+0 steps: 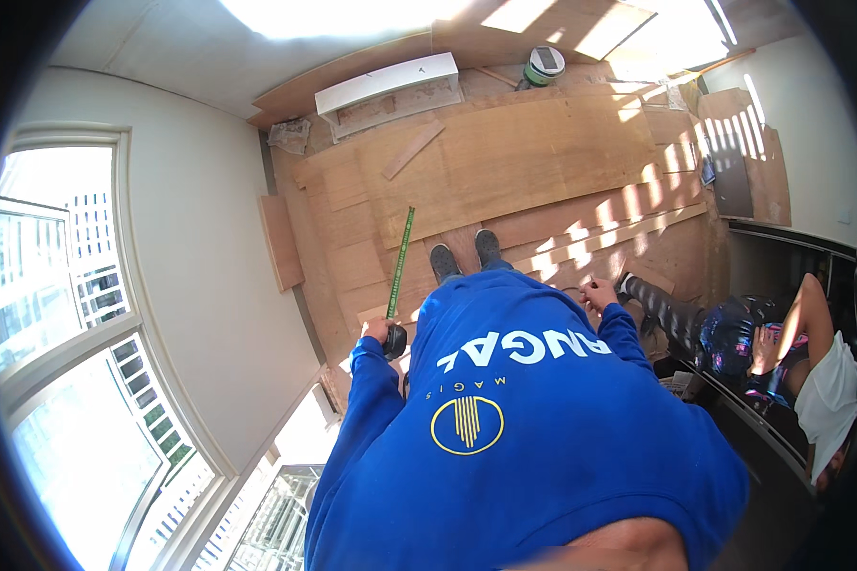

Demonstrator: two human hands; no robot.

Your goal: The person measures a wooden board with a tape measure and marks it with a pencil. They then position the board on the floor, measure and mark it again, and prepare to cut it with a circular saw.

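My left hand [377, 330] is closed round a black tape measure [396, 343] beside my hip. Its green blade [402, 259] sticks out stiffly ahead, over the wooden boards on the floor. On the other side of my body, my right hand [597, 295] has its fingers pinched together. A thin dark thing [571, 289] shows at those fingertips, too small to name. Both arms wear blue sleeves, and my dark shoes [465, 253] stand on the boards between the hands.
Wooden sheets [543, 143] cover the floor, with a loose strip [414, 149] on top. Far off stand a white box-like unit [388, 86] and a bucket [545, 65]. A board [282, 243] leans on the left wall near a window [67, 285]. Another person [733, 333] is close at right.
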